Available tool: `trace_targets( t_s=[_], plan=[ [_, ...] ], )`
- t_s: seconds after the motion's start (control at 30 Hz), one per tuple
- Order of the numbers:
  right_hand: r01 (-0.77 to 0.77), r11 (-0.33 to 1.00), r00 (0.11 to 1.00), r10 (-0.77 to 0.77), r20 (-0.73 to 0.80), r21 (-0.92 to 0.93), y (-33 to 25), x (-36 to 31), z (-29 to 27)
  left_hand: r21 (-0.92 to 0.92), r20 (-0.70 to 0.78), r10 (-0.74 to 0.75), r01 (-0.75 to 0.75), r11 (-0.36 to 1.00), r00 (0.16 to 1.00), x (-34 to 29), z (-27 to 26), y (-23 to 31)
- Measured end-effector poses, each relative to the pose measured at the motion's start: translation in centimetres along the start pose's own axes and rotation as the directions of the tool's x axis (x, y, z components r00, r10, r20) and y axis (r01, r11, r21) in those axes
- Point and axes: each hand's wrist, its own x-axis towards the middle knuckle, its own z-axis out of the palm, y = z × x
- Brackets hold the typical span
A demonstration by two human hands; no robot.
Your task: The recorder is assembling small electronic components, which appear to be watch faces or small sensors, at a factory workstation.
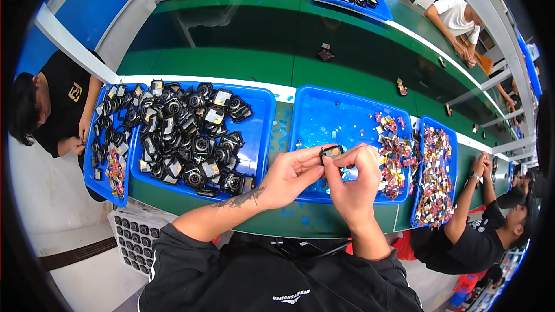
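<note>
Both of my hands are raised over the near part of a blue tray (306,112) in the middle. A small black squarish watch case (332,151) with a pale inner face sits between their fingertips. My left hand (291,178) pinches its left side. The thumb of my right hand (354,180) presses at its near edge, the other fingers curled close by; what those fingertips pinch is hidden. Small circuit pieces with red and yellow parts (399,153) pile up on this tray's right side. Light-blue film scraps lie on its left.
Left of me, a blue tray (263,133) holds a heap of black watch cases (196,133). Another tray (454,167) of circuit pieces stands at right. Beyond runs a green conveyor belt (231,40) with scattered pieces. Co-workers sit on either side and across.
</note>
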Motion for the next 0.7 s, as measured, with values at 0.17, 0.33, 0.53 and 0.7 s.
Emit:
trace_targets(
  t_s=[0.17, 0.33, 0.53, 0.7],
  plan=[
    [-0.054, 0.998, 0.993, 0.055, -0.104, 0.008, 0.0, 0.3, 0.0, -0.015, -0.039, -0.033, 0.032, 0.999, 0.999, -0.2, 0.8, -0.2],
    [-0.161, 0.978, 0.985, 0.15, 0.085, 0.136, 1.4, 0.9, 0.0, 0.013, -0.092, -0.007, 0.008, 1.0, 0.996, 0.1, 0.1, 0.4],
    [-0.565, 0.583, 0.824, 0.438, 0.361, 0.583, 0.7, -0.7, -1.7, 0.0, -0.237, 0.029, -0.03, 1.0, 0.971, 0.4, 0.5, 1.5],
    [-0.526, 0.666, 0.85, 0.432, 0.3, 0.529, 0.6, -0.9, -1.4, -0.024, -0.28, 0.126, -0.139, 0.99, 0.952, 0.1, 1.2, 1.4]
  ],
)
